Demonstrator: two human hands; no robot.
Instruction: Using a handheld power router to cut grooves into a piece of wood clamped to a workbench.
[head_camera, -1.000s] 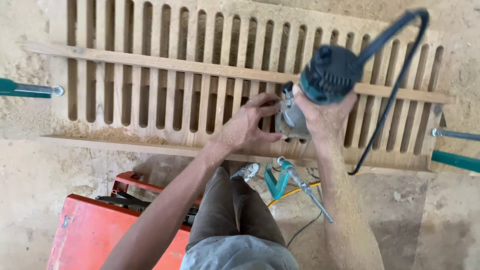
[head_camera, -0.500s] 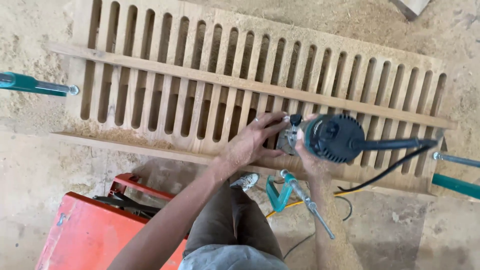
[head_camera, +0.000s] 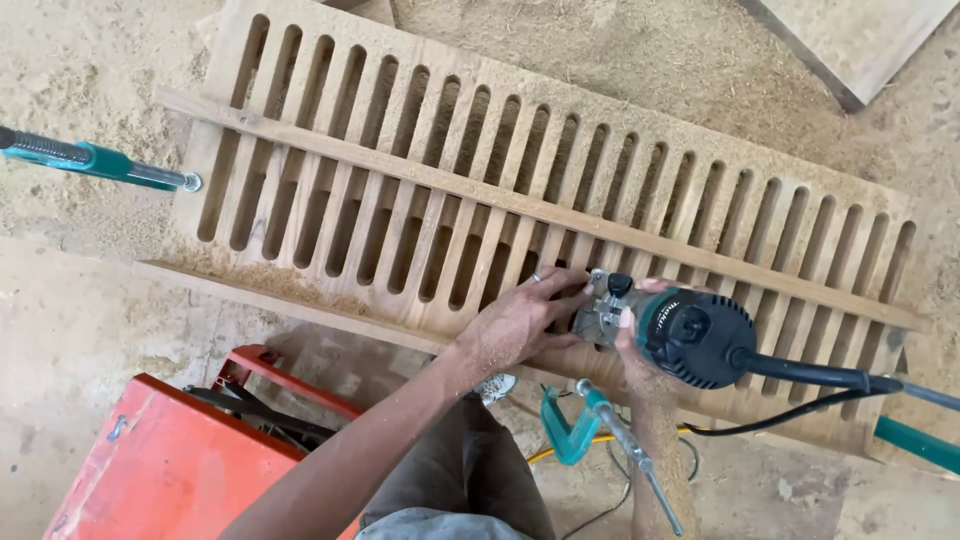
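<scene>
Item: teal-and-black trim router (head_camera: 680, 335), metal base down on the slotted wooden panel (head_camera: 330, 215), near its lower edge and right of centre.

Right hand (head_camera: 635, 345): wrapped shut around the router body from below; forearm coated in sawdust.

Left hand (head_camera: 525, 320): fingers spread flat on the panel, fingertips touching the router base on its left side; it clasps nothing.

Beyond the grip: a thin wooden batten (head_camera: 480, 195) runs the length of the panel across the slots. Black power cord (head_camera: 820, 375) trails off to the right of the motor.

Below the grip: a teal clamp (head_camera: 580, 425) pins the panel's near edge. A second teal clamp (head_camera: 95, 160) bears on the far left end. Red cart (head_camera: 160, 460) lower left.

Handling note, as judgement: keep the base flat on the slats, guide with the left fingertips kept away from the cutter, feed steadily along the slot, and hold the cord behind the tool.
</scene>
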